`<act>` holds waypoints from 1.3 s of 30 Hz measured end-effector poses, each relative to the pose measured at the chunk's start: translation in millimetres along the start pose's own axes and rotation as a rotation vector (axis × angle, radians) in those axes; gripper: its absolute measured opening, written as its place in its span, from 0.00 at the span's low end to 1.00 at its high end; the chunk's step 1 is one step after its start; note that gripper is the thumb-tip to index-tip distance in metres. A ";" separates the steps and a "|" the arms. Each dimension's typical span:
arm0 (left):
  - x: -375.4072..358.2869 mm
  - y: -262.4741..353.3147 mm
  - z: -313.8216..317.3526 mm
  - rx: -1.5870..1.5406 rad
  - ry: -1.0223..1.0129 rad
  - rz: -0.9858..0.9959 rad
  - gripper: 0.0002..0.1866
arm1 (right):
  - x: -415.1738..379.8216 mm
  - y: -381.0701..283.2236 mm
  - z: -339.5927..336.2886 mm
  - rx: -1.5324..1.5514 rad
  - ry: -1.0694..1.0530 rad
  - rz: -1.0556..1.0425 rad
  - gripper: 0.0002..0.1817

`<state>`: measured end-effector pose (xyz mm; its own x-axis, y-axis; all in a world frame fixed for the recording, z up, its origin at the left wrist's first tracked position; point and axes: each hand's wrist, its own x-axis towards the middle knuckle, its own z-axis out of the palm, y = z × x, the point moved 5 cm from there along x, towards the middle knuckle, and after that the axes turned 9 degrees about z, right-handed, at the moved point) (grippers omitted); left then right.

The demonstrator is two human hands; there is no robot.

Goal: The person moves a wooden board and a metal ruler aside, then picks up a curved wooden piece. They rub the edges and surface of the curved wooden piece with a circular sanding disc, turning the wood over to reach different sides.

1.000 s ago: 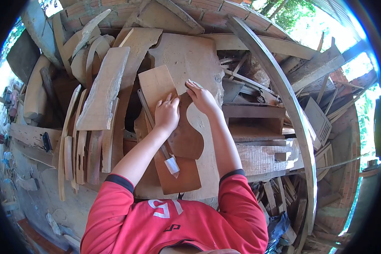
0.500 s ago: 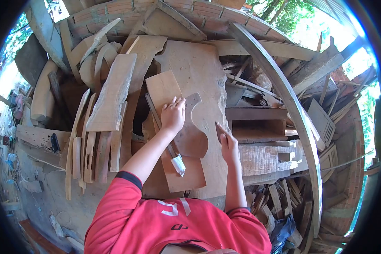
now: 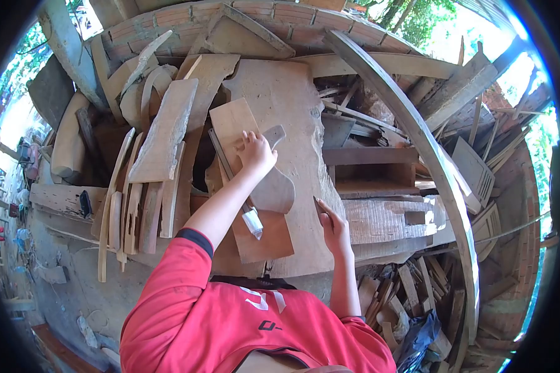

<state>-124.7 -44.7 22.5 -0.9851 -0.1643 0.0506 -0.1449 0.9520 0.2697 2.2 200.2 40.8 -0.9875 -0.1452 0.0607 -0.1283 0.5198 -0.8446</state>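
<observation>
My left hand (image 3: 257, 152) rests with fingers spread across the narrow part of a curved wooden template (image 3: 275, 191), over a light rectangular board (image 3: 262, 241). Its fingertips are on the board side and its thumb lies over the template. A long thin bar with a white-wrapped end (image 3: 252, 222) lies slanted on the board, partly under my left forearm. My right hand (image 3: 335, 231) is closed around a thin dark stick, apparently a pencil (image 3: 318, 202), above the right edge of a large wooden slab (image 3: 302, 233). Most of the pencil is hidden in my fingers.
Rough planks and narrow strips (image 3: 163, 133) lean to the left. A long curved beam (image 3: 410, 118) arches down the right side. Beside the slab sit an open wooden box (image 3: 373, 177) and a slotted block (image 3: 386, 221). Offcuts (image 3: 417, 283) pile below; a brick wall (image 3: 261, 12) stands behind.
My left hand has shifted slightly right over the template, its fingers more bent. My right hand is lower on the slab's edge, its pencil less visible. The whole view has shifted a little.
</observation>
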 end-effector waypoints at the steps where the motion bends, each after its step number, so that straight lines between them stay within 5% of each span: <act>1: 2.3 5.3 -6.3 0.005 -0.006 0.002 0.36 | -3.3 0.7 -4.1 -0.031 -0.026 0.062 0.16; 4: 8.7 30.8 -27.6 -0.251 0.110 0.084 0.22 | -14.9 15.1 -11.6 -0.034 0.003 0.052 0.16; 9: 5.3 94.2 -87.7 -0.374 0.267 0.571 0.32 | -32.1 28.3 -36.2 -0.033 0.072 0.020 0.15; 11: 4.5 109.3 -98.2 -0.422 0.125 0.928 0.32 | -37.4 29.6 -47.0 -0.026 0.109 0.058 0.14; 15: -20.9 114.8 -103.2 -0.293 -0.186 1.131 0.34 | -43.0 32.0 -58.8 -0.050 0.154 0.023 0.14; 26: -78.8 74.0 -43.6 0.127 -0.319 1.345 0.17 | -43.6 43.0 -51.1 -0.087 0.066 0.080 0.13; 39: -95.1 43.3 -22.3 0.259 -0.235 1.356 0.20 | -30.6 19.0 -23.6 -0.099 -0.144 0.110 0.14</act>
<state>-35.2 6.4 50.8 -0.3585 0.9326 -0.0419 0.9332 0.3568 -0.0428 27.8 234.3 35.4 -0.9738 -0.1980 -0.1116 -0.0358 0.6185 -0.7850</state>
